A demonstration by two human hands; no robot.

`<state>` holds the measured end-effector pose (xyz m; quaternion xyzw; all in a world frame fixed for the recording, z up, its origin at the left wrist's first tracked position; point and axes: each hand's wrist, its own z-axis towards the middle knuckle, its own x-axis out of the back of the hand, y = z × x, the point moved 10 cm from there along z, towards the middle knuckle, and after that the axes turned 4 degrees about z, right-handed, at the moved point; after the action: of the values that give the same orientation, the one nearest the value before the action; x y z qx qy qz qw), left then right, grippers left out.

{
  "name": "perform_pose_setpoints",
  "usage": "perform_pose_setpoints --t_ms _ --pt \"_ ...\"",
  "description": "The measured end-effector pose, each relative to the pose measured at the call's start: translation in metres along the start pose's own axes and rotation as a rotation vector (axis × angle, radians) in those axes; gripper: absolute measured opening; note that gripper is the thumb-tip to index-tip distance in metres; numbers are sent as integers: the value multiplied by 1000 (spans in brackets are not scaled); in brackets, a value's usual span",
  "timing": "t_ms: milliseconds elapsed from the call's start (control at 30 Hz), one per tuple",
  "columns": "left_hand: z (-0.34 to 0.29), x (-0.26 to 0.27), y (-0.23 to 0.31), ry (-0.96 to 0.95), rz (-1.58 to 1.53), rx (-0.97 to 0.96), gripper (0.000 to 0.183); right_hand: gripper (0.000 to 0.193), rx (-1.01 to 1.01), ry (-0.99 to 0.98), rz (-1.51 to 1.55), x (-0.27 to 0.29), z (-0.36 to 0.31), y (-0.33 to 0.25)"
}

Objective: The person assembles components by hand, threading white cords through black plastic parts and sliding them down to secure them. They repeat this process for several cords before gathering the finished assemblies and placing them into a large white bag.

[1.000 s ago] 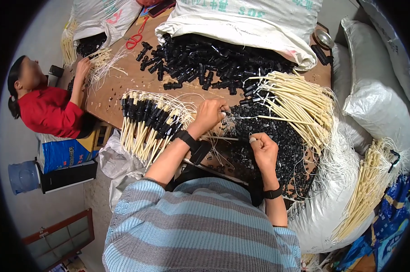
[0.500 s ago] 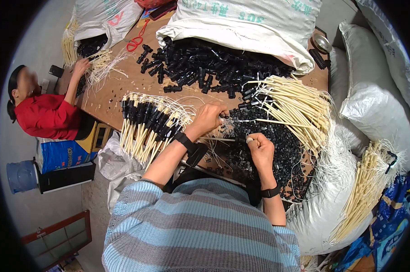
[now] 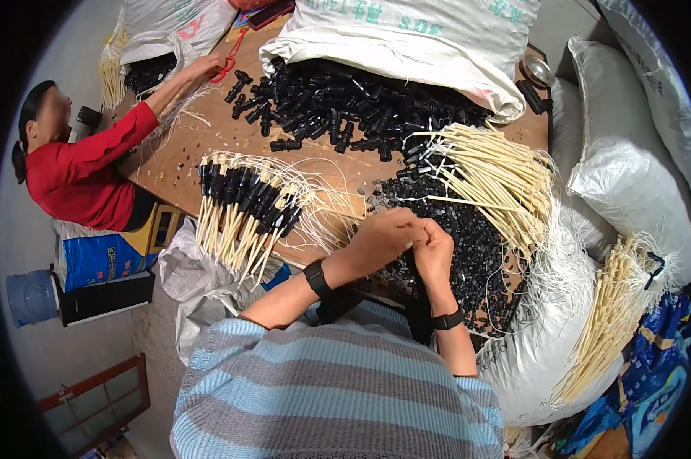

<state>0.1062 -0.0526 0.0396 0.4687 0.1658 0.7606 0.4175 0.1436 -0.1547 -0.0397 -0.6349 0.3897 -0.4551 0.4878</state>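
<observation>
My left hand (image 3: pixel 390 232) and my right hand (image 3: pixel 435 251) meet over the near edge of a heap of small black plastic pieces (image 3: pixel 471 229). Both have their fingers pinched together at the same spot; whatever is between them is too small or hidden to make out. Left of my hands lies a row of pale sticks with black tubular fittings (image 3: pixel 246 199) on them and white strings trailing off. A bundle of plain pale sticks (image 3: pixel 498 172) rests to the right, its tips over the black pieces.
A pile of black plastic fittings (image 3: pixel 338 103) spills from a white woven sack (image 3: pixel 406 50) at the back. Far left, a co-worker in a red top (image 3: pixel 85 164) reaches to red-handled scissors (image 3: pixel 224 70). Stuffed white sacks (image 3: pixel 621 176) stand along the right side.
My left hand has moved right and nearer to me, joining my right hand, which has shifted slightly. The co-worker's arm has stretched out to the scissors.
</observation>
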Motion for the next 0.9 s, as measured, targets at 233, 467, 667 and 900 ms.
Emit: perform_pose_setpoints --t_ms 233,467,667,900 --pt "-40 -12 -70 85 -705 784 34 8 369 151 -365 5 -17 -47" --pt "-33 2 -67 46 -372 668 15 10 554 127 -436 -3 -30 -67" --pt "-12 38 -35 224 -33 193 22 11 19 -73 307 0 -15 -21" --pt "-13 4 -25 -201 -26 213 37 21 -106 -186 603 7 -14 -17"
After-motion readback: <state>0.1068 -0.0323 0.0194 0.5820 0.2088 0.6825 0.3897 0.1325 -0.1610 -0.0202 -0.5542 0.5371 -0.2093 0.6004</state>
